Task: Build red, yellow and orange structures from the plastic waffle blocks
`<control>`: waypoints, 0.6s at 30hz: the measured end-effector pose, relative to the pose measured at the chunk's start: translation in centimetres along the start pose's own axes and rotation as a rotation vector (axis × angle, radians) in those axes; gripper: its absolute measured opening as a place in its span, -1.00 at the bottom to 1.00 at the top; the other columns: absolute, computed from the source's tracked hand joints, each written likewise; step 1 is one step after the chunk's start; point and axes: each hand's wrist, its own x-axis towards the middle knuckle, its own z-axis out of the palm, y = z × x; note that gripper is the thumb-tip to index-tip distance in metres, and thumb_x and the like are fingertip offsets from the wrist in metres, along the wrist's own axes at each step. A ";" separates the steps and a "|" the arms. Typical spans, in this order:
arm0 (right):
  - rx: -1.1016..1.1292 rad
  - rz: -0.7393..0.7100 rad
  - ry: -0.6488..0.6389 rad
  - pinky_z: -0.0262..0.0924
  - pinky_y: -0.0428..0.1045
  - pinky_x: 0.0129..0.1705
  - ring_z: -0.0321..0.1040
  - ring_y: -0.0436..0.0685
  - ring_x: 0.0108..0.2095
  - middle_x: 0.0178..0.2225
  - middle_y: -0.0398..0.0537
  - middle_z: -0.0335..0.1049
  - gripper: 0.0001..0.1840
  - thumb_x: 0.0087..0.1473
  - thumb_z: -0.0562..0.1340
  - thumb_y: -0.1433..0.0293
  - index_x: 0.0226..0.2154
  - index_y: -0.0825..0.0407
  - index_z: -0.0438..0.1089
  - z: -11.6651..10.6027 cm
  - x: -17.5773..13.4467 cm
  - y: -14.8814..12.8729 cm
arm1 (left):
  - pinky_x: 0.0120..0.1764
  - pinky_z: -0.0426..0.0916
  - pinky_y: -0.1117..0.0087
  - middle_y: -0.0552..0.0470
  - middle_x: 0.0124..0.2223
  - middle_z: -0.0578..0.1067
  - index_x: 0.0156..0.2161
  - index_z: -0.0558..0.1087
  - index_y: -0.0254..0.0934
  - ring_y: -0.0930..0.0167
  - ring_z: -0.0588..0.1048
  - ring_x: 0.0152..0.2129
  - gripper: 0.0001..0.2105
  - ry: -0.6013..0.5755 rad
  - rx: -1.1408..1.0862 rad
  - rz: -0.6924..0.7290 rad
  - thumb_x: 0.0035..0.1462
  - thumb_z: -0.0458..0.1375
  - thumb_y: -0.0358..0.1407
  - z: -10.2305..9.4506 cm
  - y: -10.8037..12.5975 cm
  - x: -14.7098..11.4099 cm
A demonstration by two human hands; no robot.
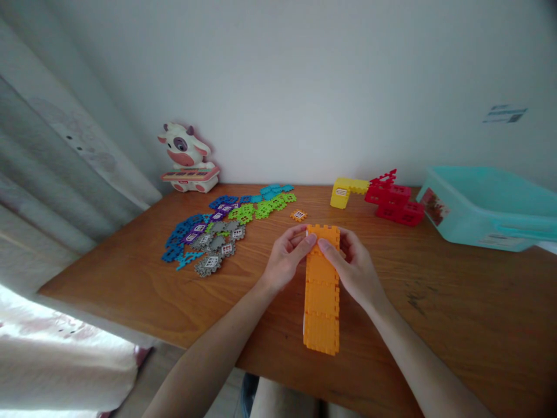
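Between my hands is a long orange block of interlocking building tiles [322,299], its far end gripped and its near end pointing toward me. My left hand [289,255] closes on the far left edge, thumb pressed on the top face. On the far right edge my right hand [354,264] also closes, its thumb on top and fingers curled behind. The undersides of the fingers are hidden by the block. A single orange tile with a white window insert [299,215] lies on the table just beyond my left hand.
Loose tiles spread over the table's left: blue [185,230], purple [217,215], green [262,208] and grey [215,244]. At the back right stand a yellow construction [340,194], a red one [394,200] and a turquoise bin [478,226]. A cow toy keyboard [187,159] stands back left.
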 end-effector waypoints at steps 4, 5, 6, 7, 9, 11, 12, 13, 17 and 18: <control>-0.011 -0.008 -0.003 0.44 0.08 -0.20 0.51 0.20 -0.17 -0.09 0.09 0.55 -0.47 0.03 0.37 -0.03 -0.09 -0.04 0.39 0.1 -0.2 -0.2 | -0.21 0.40 0.36 -0.10 -0.14 0.64 -0.03 0.46 -0.30 0.33 0.60 -0.29 -0.48 0.006 -0.008 -0.019 -0.05 0.46 -0.11 -0.1 -0.1 0.0; -0.007 -0.007 -0.003 0.43 0.08 -0.19 0.51 0.20 -0.17 -0.10 0.08 0.55 -0.47 0.04 0.37 -0.03 -0.09 -0.04 0.39 0.1 -0.2 -0.2 | -0.21 0.40 0.36 -0.09 -0.15 0.63 -0.03 0.47 -0.29 0.34 0.60 -0.30 -0.48 0.004 -0.011 -0.023 -0.05 0.46 -0.11 -0.2 -0.1 0.1; -0.002 -0.008 -0.004 0.43 0.08 -0.19 0.51 0.20 -0.17 -0.10 0.07 0.56 -0.48 0.04 0.38 -0.03 -0.09 -0.04 0.40 0.1 -0.2 -0.2 | -0.20 0.40 0.36 -0.08 -0.14 0.63 -0.03 0.47 -0.28 0.35 0.59 -0.30 -0.49 0.002 -0.016 -0.026 -0.05 0.46 -0.10 -0.2 -0.1 0.1; 0.003 -0.011 -0.006 0.43 0.08 -0.18 0.51 0.20 -0.17 -0.11 0.06 0.56 -0.49 0.03 0.38 -0.02 -0.09 -0.05 0.40 0.1 -0.1 -0.2 | -0.20 0.39 0.37 -0.07 -0.13 0.62 -0.02 0.48 -0.27 0.35 0.59 -0.29 -0.50 -0.002 -0.024 -0.026 -0.03 0.44 -0.09 -0.2 -0.2 0.1; 0.018 -0.011 -0.017 0.42 0.09 -0.15 0.50 0.20 -0.15 -0.11 0.05 0.56 -0.49 0.03 0.39 -0.02 -0.10 -0.05 0.42 0.0 0.0 -0.1 | -0.16 0.38 0.37 -0.06 -0.09 0.61 0.00 0.50 -0.24 0.34 0.57 -0.23 -0.54 -0.009 -0.055 -0.006 0.05 0.39 -0.06 -0.3 -0.2 0.2; 0.031 0.006 -0.031 0.42 0.08 -0.12 0.49 0.19 -0.14 -0.12 0.04 0.55 -0.49 0.01 0.40 -0.02 -0.11 -0.04 0.43 0.0 0.1 0.0 | -0.12 0.36 0.36 -0.04 -0.06 0.59 0.05 0.50 -0.19 0.34 0.55 -0.17 -0.56 -0.023 -0.099 0.018 0.12 0.33 -0.05 -0.3 -0.2 0.2; 0.038 0.023 -0.040 0.41 0.08 -0.13 0.49 0.19 -0.15 -0.12 0.04 0.55 -0.48 0.00 0.40 -0.02 -0.11 -0.04 0.44 0.0 0.1 0.0 | -0.11 0.35 0.36 -0.02 -0.07 0.59 0.07 0.50 -0.18 0.34 0.54 -0.17 -0.57 -0.030 -0.119 0.019 0.14 0.31 -0.06 -0.3 -0.1 0.3; 0.047 0.042 -0.051 0.42 0.07 -0.15 0.49 0.18 -0.16 -0.13 0.03 0.55 -0.47 0.00 0.41 -0.02 -0.11 -0.04 0.44 0.1 0.0 0.0 | -0.11 0.35 0.36 -0.02 -0.10 0.59 0.06 0.51 -0.18 0.34 0.54 -0.18 -0.59 -0.033 -0.135 0.010 0.15 0.31 -0.06 -0.3 -0.1 0.3; 0.088 0.076 -0.108 0.42 0.04 -0.19 0.50 0.16 -0.19 -0.16 0.01 0.56 -0.48 0.00 0.41 -0.03 -0.12 -0.04 0.44 0.5 -0.4 -0.1 | -0.19 0.34 0.37 0.02 -0.29 0.57 -0.20 0.57 -0.26 0.36 0.51 -0.34 -0.70 -0.005 -0.199 -0.050 0.05 0.39 -0.09 -0.1 0.5 0.3; 0.098 0.076 -0.124 0.43 0.04 -0.18 0.50 0.16 -0.18 -0.15 0.01 0.57 -0.49 0.00 0.40 -0.03 -0.12 -0.04 0.45 0.6 -0.5 -0.1 | -0.22 0.33 0.37 0.03 -0.32 0.56 -0.26 0.55 -0.27 0.38 0.50 -0.37 -0.72 0.004 -0.219 -0.055 0.03 0.41 -0.11 -0.1 0.7 0.3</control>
